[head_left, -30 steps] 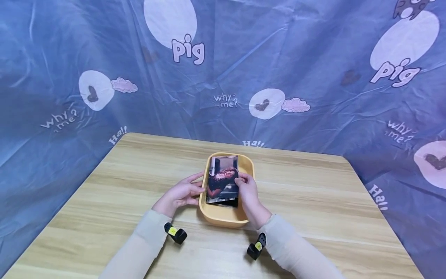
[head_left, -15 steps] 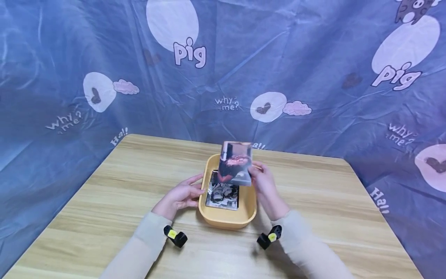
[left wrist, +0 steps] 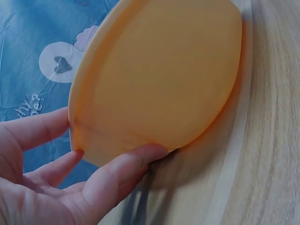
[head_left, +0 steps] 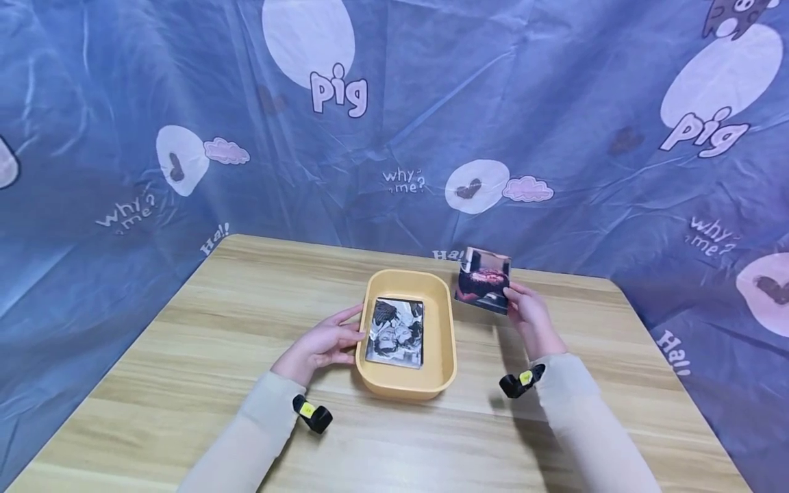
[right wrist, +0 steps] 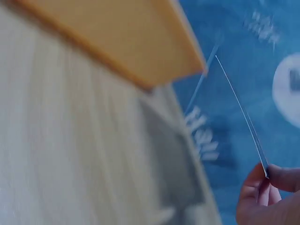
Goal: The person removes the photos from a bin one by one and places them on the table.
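A yellow tray (head_left: 445, 342) stands on the table with a black-and-white photo (head_left: 394, 335) lying in it, a dark edge showing underneath. My left hand (head_left: 329, 342) rests against the tray's left outer side, its fingers spread along the wall, as the left wrist view also shows (left wrist: 56, 183). To the right of the tray, my right hand (head_left: 531, 315) pinches a colour photo (head_left: 483, 284) by its right edge, raised over the table. In the right wrist view this photo (right wrist: 246, 117) appears nearly edge-on; how many sheets it comprises I cannot tell.
The wood-grain table (head_left: 246, 322) extends around the tray. Behind it and at both sides hangs a blue printed cloth (head_left: 419, 123). A black wrist camera sits on each sleeve, one left (head_left: 313, 414), one right (head_left: 520, 380).
My right hand has lifted the colour photo out of the tray and carried it right, uncovering the black-and-white photo. My left hand has stayed at the tray's side.
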Demonstrator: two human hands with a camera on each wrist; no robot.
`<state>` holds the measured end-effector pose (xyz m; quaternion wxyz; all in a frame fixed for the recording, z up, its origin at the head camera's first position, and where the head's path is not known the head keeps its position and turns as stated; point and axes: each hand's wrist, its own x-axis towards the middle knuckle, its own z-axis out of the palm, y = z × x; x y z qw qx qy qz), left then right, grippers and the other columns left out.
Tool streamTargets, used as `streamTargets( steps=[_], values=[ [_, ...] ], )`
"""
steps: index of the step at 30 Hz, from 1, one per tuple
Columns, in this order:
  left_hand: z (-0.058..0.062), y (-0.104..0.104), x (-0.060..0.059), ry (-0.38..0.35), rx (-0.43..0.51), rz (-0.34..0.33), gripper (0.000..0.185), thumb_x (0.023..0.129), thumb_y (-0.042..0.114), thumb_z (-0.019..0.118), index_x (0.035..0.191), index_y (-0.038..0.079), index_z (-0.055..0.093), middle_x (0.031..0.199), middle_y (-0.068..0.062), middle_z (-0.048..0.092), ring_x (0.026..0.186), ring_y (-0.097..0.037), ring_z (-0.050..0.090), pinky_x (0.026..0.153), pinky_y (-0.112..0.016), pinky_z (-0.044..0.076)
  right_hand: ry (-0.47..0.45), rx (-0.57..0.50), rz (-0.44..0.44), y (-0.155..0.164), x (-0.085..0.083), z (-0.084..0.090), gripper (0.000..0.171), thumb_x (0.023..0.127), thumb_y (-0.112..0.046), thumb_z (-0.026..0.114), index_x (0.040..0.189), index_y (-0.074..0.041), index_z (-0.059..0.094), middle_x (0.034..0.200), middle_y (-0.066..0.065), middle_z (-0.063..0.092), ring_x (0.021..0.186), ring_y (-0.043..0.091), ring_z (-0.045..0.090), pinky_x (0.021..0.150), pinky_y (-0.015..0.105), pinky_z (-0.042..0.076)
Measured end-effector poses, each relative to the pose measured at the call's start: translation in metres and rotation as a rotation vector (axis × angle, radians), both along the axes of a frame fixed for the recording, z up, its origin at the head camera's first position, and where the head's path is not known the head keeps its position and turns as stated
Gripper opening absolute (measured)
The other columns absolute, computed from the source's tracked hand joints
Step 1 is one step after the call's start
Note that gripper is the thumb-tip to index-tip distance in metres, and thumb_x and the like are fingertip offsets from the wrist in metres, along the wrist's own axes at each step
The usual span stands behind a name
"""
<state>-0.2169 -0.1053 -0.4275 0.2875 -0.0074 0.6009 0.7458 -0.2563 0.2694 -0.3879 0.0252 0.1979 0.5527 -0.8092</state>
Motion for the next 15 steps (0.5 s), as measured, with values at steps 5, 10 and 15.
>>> streamTargets(
  steps=[5,10,15],
  values=[
    [-0.001,-0.002,-0.002,-0.004,-0.017,0.019,0.072,0.090,-0.002,0.054,0.154,0.015,0.024,0.154,-0.022,0.030,0.121,-0.038,0.056,0.087,-0.048,0.057,-0.039,0.196,0.140,0.016,-0.013,-0.027,0.013,0.098,-0.003,0.049,0.103,-0.012,0.057,0.071,-0.016,0.064,0.067,-0.004,0.058,0.065,0.009,0.051],
    [-0.001,-0.001,-0.001,-0.014,-0.032,0.017,0.072,0.090,-0.002,0.056,0.153,0.016,0.027,0.153,-0.022,0.033,0.112,-0.031,0.063,0.081,-0.044,0.060,-0.100,0.285,0.122,0.016,-0.020,-0.045,0.015,0.095,-0.005,0.056,0.102,-0.015,0.065,0.067,-0.018,0.062,0.065,-0.005,0.057,0.062,0.010,0.050],
    [0.000,0.000,0.001,-0.004,-0.025,0.006,0.072,0.090,-0.002,0.055,0.153,0.016,0.026,0.154,-0.023,0.030,0.111,-0.030,0.063,0.079,-0.041,0.061,-0.111,0.330,0.008,0.011,-0.023,-0.049,0.029,0.092,0.000,0.058,0.121,0.000,0.060,0.064,-0.017,0.061,0.061,-0.004,0.057,0.057,0.012,0.050]
  ],
)
